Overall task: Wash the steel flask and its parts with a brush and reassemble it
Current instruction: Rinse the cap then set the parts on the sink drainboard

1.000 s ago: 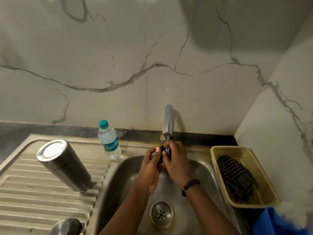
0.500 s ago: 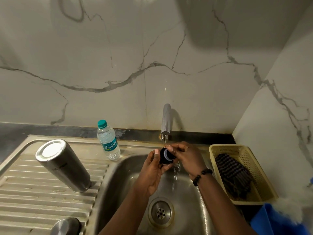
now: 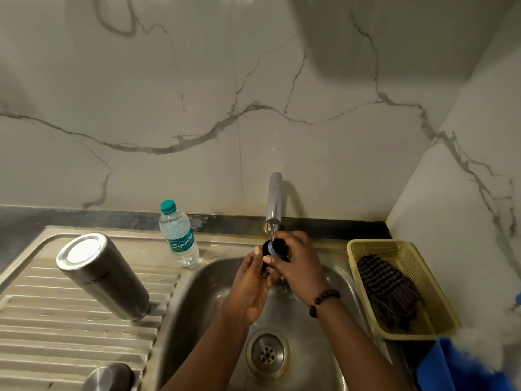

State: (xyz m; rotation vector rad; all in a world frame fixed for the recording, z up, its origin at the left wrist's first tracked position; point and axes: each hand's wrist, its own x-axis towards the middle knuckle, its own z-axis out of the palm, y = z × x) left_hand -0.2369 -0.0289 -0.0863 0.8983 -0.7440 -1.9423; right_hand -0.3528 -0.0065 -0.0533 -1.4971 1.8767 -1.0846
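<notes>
Steel flask point(image 3: 103, 276) stands inverted on the drainboard point(image 3: 56, 334), seemingly washed. Both hands, left point(image 3: 251, 286) and right point(image 3: 298, 263), grip the black stopper point(image 3: 277, 247) under the tap point(image 3: 275, 198). Rinsing under way; reassembly outstanding. No brush visible.

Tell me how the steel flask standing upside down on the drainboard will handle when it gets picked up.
The steel flask stands mouth-down on the ribbed drainboard, tall and narrow, so a sideways nudge may tip it and, once down, let it roll. Water drops lie near its base, so the smooth metal wall is probably wet and slippery. It looks rigid; its weight cannot be judged.
</notes>
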